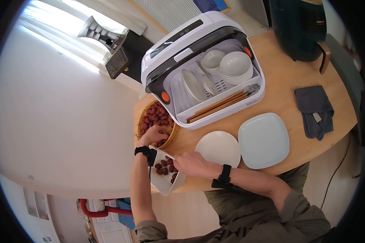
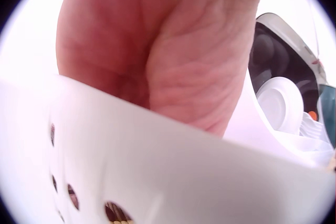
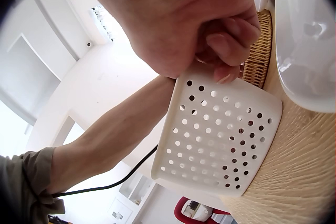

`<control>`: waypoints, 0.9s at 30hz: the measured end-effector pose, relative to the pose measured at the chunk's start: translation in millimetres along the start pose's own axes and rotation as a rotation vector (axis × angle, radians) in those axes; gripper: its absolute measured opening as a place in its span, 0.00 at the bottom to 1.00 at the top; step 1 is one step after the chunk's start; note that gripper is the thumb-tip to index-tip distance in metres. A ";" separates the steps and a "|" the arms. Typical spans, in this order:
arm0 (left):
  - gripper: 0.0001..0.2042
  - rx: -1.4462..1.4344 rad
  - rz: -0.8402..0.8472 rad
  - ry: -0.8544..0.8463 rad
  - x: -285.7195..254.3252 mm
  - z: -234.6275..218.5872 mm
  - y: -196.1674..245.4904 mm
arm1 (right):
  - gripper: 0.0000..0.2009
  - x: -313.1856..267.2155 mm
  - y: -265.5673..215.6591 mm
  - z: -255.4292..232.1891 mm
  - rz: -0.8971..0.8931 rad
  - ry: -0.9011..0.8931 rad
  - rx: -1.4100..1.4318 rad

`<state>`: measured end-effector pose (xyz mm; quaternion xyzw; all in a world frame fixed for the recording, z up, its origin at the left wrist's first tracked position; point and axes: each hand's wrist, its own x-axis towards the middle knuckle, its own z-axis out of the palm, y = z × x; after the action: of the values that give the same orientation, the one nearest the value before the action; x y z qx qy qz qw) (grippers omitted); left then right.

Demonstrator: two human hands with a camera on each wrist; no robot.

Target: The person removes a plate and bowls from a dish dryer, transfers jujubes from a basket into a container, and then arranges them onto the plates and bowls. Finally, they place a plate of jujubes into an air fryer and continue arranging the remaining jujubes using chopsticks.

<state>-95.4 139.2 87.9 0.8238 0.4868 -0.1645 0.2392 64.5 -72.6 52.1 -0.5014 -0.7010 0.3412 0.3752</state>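
My right hand point(image 1: 192, 164) grips the rim of a white perforated plastic basket point(image 3: 220, 134), its fingers curled over the edge. The basket is tilted at the front edge of the table, with several dark red dates point(image 1: 165, 171) inside. My left hand point(image 1: 153, 135) reaches over the round wicker basket point(image 1: 173, 135), which holds many more red dates point(image 1: 153, 115). In the left wrist view, the white wall covers the left fingertips, and I cannot tell whether they hold a date.
Behind stands a white dish cabinet point(image 1: 227, 115) with bowls, plates and chopsticks. A round white plate point(image 1: 218, 149) and a pale blue square plate point(image 1: 264, 140) lie to the right. Farther right are a grey cloth point(image 1: 314, 107) and a dark green air fryer point(image 1: 298, 28).
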 end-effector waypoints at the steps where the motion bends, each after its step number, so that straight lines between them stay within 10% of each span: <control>1: 0.13 -0.003 0.035 0.056 -1.9 0.8 1.6 | 0.15 0.6 -0.8 0.6 -0.003 -0.004 0.005; 6: 0.17 -0.251 -0.137 0.046 -22.6 -22.8 22.5 | 0.15 -1.3 -2.2 -3.0 -0.001 -0.002 0.010; 14: 0.12 -0.356 0.030 0.179 -107.1 -42.5 16.6 | 0.15 -1.5 -3.9 -3.9 0.008 -0.027 -0.002; 27: 0.12 -0.345 -0.035 -0.073 -185.4 9.7 21.3 | 0.14 0.6 -0.5 4.1 0.003 0.011 0.002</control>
<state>-164.5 -9.1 178.3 0.7555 0.5129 -0.1126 0.3917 60.7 -72.6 50.6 -0.5039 -0.6979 0.3397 0.3789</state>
